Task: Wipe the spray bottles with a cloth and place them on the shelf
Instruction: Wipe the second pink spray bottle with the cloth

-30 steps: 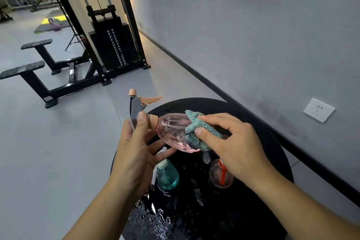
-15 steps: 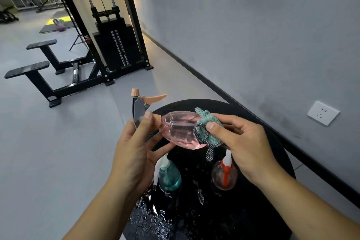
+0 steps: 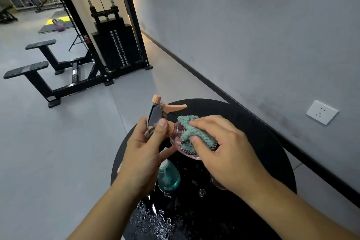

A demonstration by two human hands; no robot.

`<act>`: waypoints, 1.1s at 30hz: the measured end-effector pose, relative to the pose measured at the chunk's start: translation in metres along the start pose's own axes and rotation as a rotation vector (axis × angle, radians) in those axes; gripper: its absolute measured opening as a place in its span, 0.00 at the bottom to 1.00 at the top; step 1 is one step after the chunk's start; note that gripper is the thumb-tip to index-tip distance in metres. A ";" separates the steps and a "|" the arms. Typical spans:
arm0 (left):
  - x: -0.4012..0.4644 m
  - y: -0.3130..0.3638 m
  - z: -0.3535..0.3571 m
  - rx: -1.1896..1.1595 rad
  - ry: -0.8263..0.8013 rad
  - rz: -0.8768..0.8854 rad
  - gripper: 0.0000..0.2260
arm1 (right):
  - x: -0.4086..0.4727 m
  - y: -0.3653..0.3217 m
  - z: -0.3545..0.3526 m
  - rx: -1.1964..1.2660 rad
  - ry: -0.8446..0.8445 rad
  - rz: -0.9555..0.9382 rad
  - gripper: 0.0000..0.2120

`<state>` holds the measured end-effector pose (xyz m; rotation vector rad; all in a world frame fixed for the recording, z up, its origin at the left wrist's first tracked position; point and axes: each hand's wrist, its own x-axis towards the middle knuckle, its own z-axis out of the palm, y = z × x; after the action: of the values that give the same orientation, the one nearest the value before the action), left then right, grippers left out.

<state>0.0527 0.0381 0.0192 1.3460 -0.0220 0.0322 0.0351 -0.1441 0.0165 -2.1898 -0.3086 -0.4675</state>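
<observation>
Dim, even indoor light, warm strip glow by the wall (image 3: 253, 25), wide-angle edge bending

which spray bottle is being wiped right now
The pink spray bottle, held sideways above the round black table with the teal cloth pressed on it. The teal spray bottle stands untouched on the table.

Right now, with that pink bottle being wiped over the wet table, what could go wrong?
The left hand grips only the spray head of the pink bottle, so rubbing by the right hand with the cloth might twist it loose.

The black table shows water drops, so a bottle set back down would likely get wet again.

The teal bottle stands right under the hands; a dropped bottle might topple it.
</observation>
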 end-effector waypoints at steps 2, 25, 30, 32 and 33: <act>0.002 0.000 -0.002 -0.007 0.011 0.010 0.09 | 0.002 0.005 -0.005 0.055 0.025 0.098 0.11; 0.001 -0.008 0.000 0.017 0.045 0.002 0.07 | 0.010 0.020 -0.004 0.088 0.049 0.258 0.08; 0.001 -0.010 0.003 0.017 0.047 -0.015 0.05 | 0.003 0.007 0.004 0.137 -0.008 0.142 0.13; 0.000 -0.009 0.004 0.033 0.053 -0.021 0.06 | 0.004 0.005 0.004 0.093 -0.027 0.109 0.13; 0.000 -0.008 0.003 0.024 0.060 -0.024 0.06 | 0.005 0.007 0.002 0.088 -0.011 0.129 0.11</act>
<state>0.0525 0.0333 0.0125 1.3690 0.0450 0.0530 0.0432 -0.1465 0.0126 -2.1118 -0.1884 -0.3640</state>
